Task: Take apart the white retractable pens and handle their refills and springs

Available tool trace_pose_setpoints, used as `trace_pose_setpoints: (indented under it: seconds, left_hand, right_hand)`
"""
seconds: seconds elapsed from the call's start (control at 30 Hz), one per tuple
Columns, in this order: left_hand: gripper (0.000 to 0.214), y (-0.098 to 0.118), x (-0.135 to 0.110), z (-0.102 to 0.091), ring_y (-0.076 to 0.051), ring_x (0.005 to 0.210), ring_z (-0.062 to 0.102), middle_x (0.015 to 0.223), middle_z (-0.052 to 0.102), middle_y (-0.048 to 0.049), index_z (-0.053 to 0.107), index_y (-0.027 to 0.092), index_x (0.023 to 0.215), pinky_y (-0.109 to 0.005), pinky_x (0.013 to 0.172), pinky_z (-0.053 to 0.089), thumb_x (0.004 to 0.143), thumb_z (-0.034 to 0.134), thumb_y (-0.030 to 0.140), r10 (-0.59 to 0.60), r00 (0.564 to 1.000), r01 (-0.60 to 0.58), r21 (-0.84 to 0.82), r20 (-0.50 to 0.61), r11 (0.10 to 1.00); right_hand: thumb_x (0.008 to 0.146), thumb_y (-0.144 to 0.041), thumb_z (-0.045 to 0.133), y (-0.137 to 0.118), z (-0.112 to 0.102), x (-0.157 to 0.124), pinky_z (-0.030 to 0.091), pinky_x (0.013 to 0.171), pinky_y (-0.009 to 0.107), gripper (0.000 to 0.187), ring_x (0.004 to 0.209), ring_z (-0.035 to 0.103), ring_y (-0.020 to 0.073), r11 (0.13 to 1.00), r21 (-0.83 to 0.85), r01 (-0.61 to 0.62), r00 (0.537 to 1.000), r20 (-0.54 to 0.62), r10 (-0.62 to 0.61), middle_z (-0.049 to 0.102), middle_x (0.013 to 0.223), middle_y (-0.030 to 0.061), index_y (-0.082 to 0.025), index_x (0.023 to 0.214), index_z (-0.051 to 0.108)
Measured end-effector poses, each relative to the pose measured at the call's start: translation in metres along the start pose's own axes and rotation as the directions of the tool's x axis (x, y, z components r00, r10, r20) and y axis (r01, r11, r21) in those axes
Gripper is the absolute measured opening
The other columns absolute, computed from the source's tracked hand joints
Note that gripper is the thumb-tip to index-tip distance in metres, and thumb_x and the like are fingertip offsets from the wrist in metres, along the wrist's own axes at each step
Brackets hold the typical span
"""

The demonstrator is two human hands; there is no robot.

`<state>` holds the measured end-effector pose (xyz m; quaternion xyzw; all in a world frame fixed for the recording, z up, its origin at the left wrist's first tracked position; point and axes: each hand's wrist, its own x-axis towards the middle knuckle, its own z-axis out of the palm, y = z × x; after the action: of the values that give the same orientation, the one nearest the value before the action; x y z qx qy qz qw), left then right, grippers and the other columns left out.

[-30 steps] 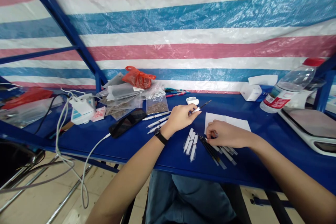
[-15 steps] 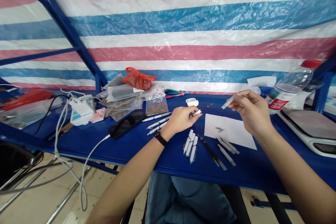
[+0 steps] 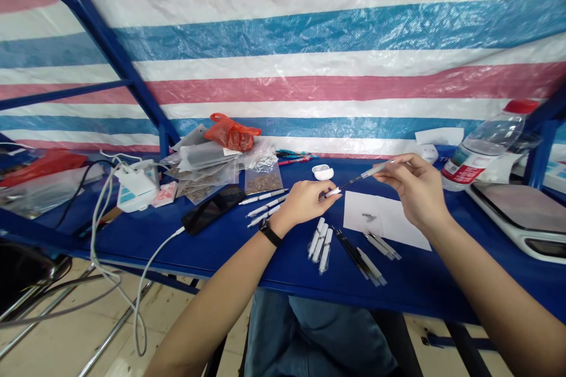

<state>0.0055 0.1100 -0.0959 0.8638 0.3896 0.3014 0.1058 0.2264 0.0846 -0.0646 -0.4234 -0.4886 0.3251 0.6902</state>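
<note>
My left hand (image 3: 303, 203) pinches a short white pen part (image 3: 333, 192). A thin dark refill (image 3: 351, 182) sticks out of it to the right. In the fingers of my right hand (image 3: 418, 188) is a whitish, see-through pen barrel (image 3: 375, 170). The barrel's left end meets the refill's tip, roughly in line with it. Below my hands lie several white pen caps (image 3: 325, 250), dark refills (image 3: 349, 250) and whitish barrels (image 3: 371, 266). Small dark pieces (image 3: 368, 218) rest on a white paper sheet (image 3: 402, 221). Several white pens (image 3: 264, 197) lie left of my left hand.
A phone (image 3: 213, 209) on a cable and a white power strip (image 3: 139, 185) are at left. Behind are plastic bags (image 3: 263, 179), a red bag (image 3: 232, 131) and an open white case (image 3: 322, 172). A bottle (image 3: 490, 144) and scale (image 3: 522, 212) stand at right.
My right hand has moved left, bringing the barrel to the refill's tip. One loose barrel on the table has shifted left, closer to the dark refills. My left hand has hardly moved.
</note>
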Motion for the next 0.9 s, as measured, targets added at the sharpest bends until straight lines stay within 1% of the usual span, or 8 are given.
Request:
trace_pose_setpoints:
  seconds: [0.17, 0.47, 0.6, 0.77, 0.9]
  left_hand:
    - [0.019, 0.0005, 0.0001, -0.0015, -0.015, 0.068, 0.067, 0.078, 0.074, 0.0005, 0.073, 0.023, 0.095, -0.024, 0.061, 0.041, 0.096, 0.062, 0.039, -0.005, 1.000, 0.005, -0.003, 0.012, 1.000]
    - [0.017, 0.0020, 0.0003, -0.0013, -0.015, 0.068, 0.067, 0.078, 0.074, 0.0004, 0.073, 0.023, 0.095, -0.024, 0.062, 0.041, 0.095, 0.064, 0.037, -0.019, 1.000, 0.020, -0.007, 0.017, 1.000]
    - [0.016, 0.0020, 0.0006, -0.0018, -0.016, 0.068, 0.067, 0.077, 0.074, 0.0002, 0.073, 0.022, 0.095, -0.024, 0.062, 0.040, 0.095, 0.065, 0.036, -0.028, 0.999, 0.028, 0.004, 0.029, 1.000]
    - [0.016, 0.0012, 0.0003, -0.0008, -0.015, 0.068, 0.067, 0.080, 0.075, 0.0003, 0.074, 0.023, 0.097, -0.024, 0.062, 0.040, 0.095, 0.065, 0.036, -0.023, 1.000, 0.023, -0.006, 0.008, 1.000]
    - [0.017, 0.0014, 0.0002, -0.0010, -0.015, 0.067, 0.067, 0.080, 0.075, 0.0004, 0.074, 0.023, 0.098, -0.024, 0.062, 0.040, 0.095, 0.065, 0.037, -0.021, 1.000, 0.021, -0.011, 0.015, 1.000]
  right_hand:
    - [0.066, -0.041, 0.088, -0.0004, 0.0002, -0.0003, 0.063, 0.068, 0.033, 0.033, 0.065, 0.072, 0.0172, 1.000, 0.003, -0.025, 1.000, -0.002, 0.026, 0.067, 0.068, -0.0030, -0.023, 0.073, 0.061]
    - [0.069, -0.041, 0.085, -0.0012, 0.0015, -0.0021, 0.063, 0.069, 0.035, 0.031, 0.066, 0.072, 0.0182, 0.999, -0.045, 0.002, 1.000, -0.008, -0.002, 0.067, 0.069, -0.0022, -0.024, 0.074, 0.059]
    - [0.067, -0.037, 0.084, -0.0027, 0.0022, -0.0021, 0.063, 0.067, 0.035, 0.028, 0.065, 0.071, 0.0183, 0.999, -0.051, 0.011, 1.000, -0.010, -0.012, 0.067, 0.068, -0.0017, -0.024, 0.074, 0.060]
    - [0.064, -0.035, 0.085, -0.0061, 0.0003, 0.0002, 0.061, 0.064, 0.034, 0.027, 0.062, 0.071, 0.0185, 0.999, -0.044, 0.027, 0.998, -0.047, -0.029, 0.066, 0.065, -0.0028, -0.025, 0.072, 0.061]
    - [0.065, -0.036, 0.085, -0.0046, 0.0003, 0.0003, 0.062, 0.066, 0.036, 0.027, 0.062, 0.071, 0.0190, 0.999, -0.047, 0.020, 0.999, -0.025, -0.021, 0.067, 0.065, -0.0024, -0.025, 0.072, 0.061]
